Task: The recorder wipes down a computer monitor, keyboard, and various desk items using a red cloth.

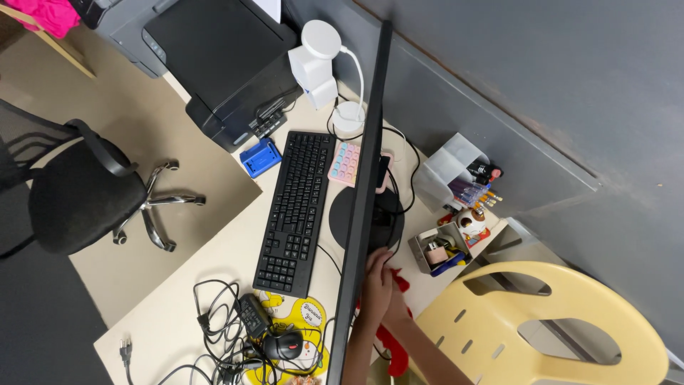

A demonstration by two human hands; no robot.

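Observation:
I look straight down on the top edge of a thin black monitor (363, 178) standing on a beige desk (228, 249). My left hand (376, 279) is pressed against the monitor's back, low down near its round black stand (390, 222), with a red cloth (400, 279) under its fingers. More of the red cloth (393, 351) hangs below my forearms. My right hand (396, 311) lies close behind the left one and is mostly hidden; its grip does not show.
A black keyboard (293, 210), a black mouse (283, 345) on a yellow pad and tangled cables (214, 321) lie in front of the monitor. Behind it are a pink keypad (345, 162), desk organisers (456, 167), a white lamp (320, 50) and a printer (221, 57). A cream plastic chair (570, 321) and a black office chair (78, 192) flank the desk.

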